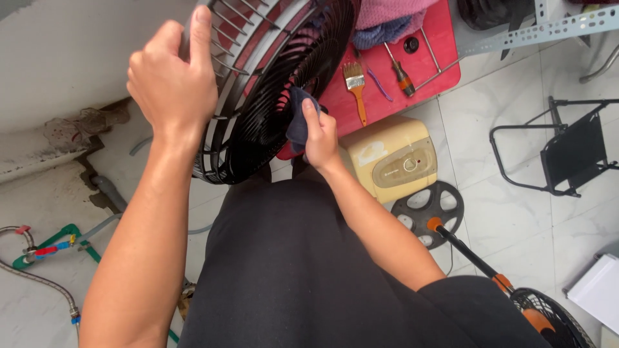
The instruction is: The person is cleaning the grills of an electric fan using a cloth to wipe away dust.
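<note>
One paintbrush [354, 82], one screwdriver [401, 73]

White tiled floor [516, 212] carried a red board [425, 58], a cream box [387, 158], a black stool [574, 151] and a round fan base [429, 209]. A brush [354, 80] and screwdriver [401, 72] lay on the board.

A cream water heater [389, 156] lies on the tiled floor just right of the person's right hand, below the red board, and its darker beige front panel [405, 170] bears a small round dial badge. A torn whitish sticker patch [369, 153] sits on its upper casing. No screens or signs show.
</note>
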